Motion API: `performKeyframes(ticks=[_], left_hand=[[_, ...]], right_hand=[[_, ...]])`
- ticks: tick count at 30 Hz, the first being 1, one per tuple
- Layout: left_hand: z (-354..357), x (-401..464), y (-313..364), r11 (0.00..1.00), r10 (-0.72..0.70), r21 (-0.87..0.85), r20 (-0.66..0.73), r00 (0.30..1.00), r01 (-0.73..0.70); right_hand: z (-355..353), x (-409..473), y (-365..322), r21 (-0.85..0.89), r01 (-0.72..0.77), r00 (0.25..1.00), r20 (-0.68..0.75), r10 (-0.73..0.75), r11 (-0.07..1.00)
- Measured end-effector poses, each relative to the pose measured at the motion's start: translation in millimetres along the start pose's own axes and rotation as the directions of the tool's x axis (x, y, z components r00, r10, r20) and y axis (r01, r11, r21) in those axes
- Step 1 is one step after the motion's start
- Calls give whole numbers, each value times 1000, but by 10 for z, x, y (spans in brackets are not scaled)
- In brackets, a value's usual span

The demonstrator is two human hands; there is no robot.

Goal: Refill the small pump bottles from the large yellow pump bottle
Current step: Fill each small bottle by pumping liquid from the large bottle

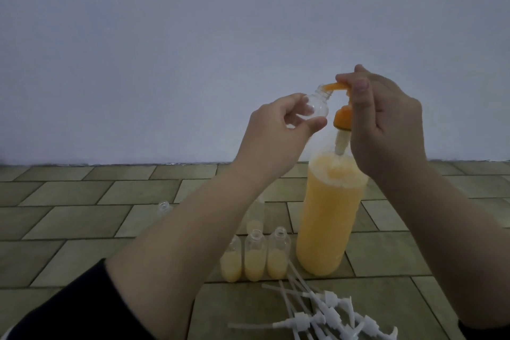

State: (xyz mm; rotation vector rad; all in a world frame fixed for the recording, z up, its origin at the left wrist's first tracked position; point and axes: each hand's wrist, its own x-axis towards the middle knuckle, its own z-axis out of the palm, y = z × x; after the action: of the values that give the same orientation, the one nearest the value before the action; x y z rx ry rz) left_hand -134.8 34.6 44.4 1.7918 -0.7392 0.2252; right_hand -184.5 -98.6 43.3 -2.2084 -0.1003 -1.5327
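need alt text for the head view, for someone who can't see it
A left hand holds an empty small bottle to the orange spout of a large yellow pump bottle while the right hand works the pump. Three part-filled small bottles and loose white pumps sit on the tiled floor.
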Motion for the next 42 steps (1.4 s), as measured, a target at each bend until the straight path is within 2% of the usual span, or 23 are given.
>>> performKeyframes(ticks=[7, 12, 17, 21, 27, 31, 34, 36, 42], left_hand=[[45, 25, -19, 999, 25, 31, 14, 1000, -26], [28, -22, -71, 1000, -6, 24, 18, 1000, 6], [-65, -4, 55, 1000, -17, -25, 1, 1000, 17], [-132, 43, 104, 998, -47, -38, 41, 998, 48], [-379, -98, 14, 992, -92, -83, 65, 994, 97], [-736, -322, -159, 995, -97, 38, 49, 994, 95], [-937, -526, -360, 954, -171, 253, 19, 985, 161], [-985, -670, -498, 924, -233, 318, 28, 972, 212], [-931, -956, -917, 736, -375, 631, 77, 924, 246]], right_hand=[[107, -85, 110, -7, -46, 997, -69, 46, 999], [139, -147, 71, 2, -64, 997, -35, 64, 998], [15, -24, -75, -34, -22, 1000, 1, 22, 999], [-69, 43, -122, -33, -69, 995, 65, 71, 997], [-143, 29, -135, -47, -105, 990, 87, 109, 993], [-172, 2, -160, -29, -112, 989, 91, 114, 993], [-161, 10, -165, 18, -151, 984, 93, 149, 988], [-154, 19, -169, 24, -164, 982, 99, 161, 986], [-152, 25, -176, 49, -174, 980, 106, 168, 984]])
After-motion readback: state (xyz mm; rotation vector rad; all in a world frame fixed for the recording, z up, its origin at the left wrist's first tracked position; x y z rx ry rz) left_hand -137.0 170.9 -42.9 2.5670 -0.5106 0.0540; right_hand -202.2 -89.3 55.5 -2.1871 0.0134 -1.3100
